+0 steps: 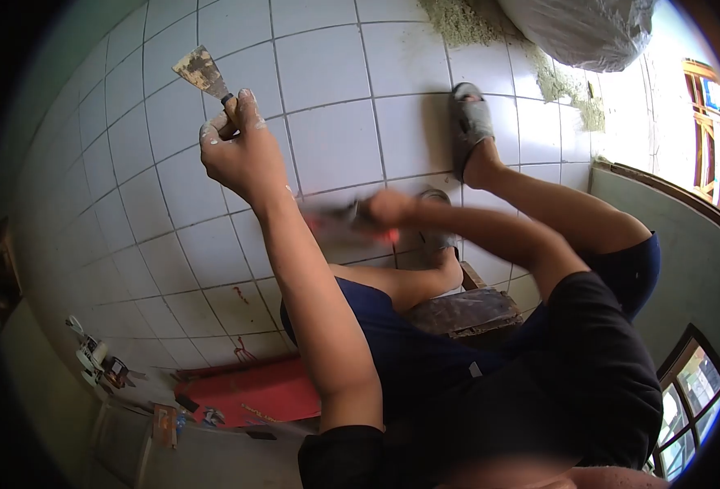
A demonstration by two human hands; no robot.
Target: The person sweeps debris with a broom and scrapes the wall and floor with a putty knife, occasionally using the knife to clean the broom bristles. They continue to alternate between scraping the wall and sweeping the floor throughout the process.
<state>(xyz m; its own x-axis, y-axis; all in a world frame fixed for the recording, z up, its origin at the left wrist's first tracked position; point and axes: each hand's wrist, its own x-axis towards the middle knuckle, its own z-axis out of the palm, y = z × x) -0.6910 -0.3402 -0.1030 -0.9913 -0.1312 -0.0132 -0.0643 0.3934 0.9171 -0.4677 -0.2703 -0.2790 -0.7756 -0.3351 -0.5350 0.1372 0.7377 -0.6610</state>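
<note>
My left hand (238, 151), marked with whitish smears, is raised over the tiled floor (331, 147). Its fingers are closed round the handle of a scraper (203, 72), whose stained blade points up and to the left. Lower and to the right, my right hand (392, 209) is closed on a red and grey tool (348, 222). Motion blurs that tool, so its exact kind and shape cannot be made out. It lies near my left forearm in the view; whether they touch is unclear.
A low wooden seat (482, 310) is under me. Crumbly debris (462, 23) lies near a large grey bag (588, 33). A red case (254, 393) is at lower left, beside white and dark items (95, 357). My sandalled foot (470, 122) rests on the tiles.
</note>
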